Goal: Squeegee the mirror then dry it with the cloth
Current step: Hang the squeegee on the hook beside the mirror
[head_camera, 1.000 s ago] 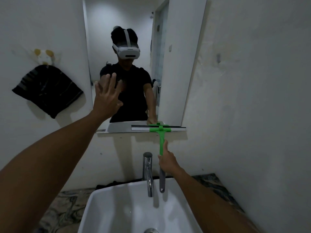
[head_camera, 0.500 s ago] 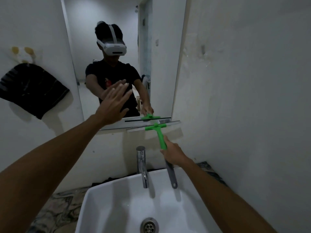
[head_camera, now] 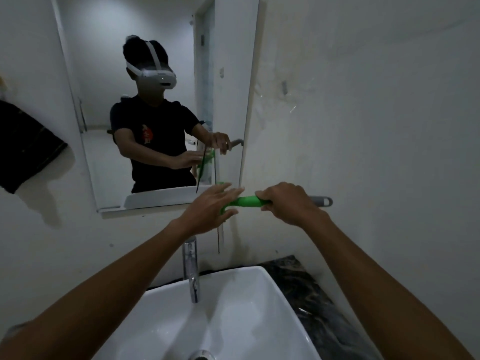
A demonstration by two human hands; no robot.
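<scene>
A tall mirror [head_camera: 155,35] hangs on a white bathroom wall, above a white sink [head_camera: 233,320]. Half a second ago the green squeegee [head_camera: 248,201] stood upright with its blade at the mirror's bottom edge; now it is off the glass, turned sideways with its handle level, in front of the wall just below the mirror's lower right corner. The right hand [head_camera: 288,203] grips the handle, fingers curled round it, the grey end sticking out to the right. The left hand [head_camera: 210,206], raised flat toward the mirror a second ago, has dropped to the blade end; its fingers are straight and spread, touching or just beside the head, and the thin blade edge hangs down below it. This suggests that a squeegee pass has ended and the blade is being wiped or checked. Drying has not begun: the dark cloth [head_camera: 28,144] hangs on the wall, left of the mirror.

Counted: one mirror, one sink, one cloth, one chrome tap [head_camera: 191,271], one squeegee, two hands.
</scene>
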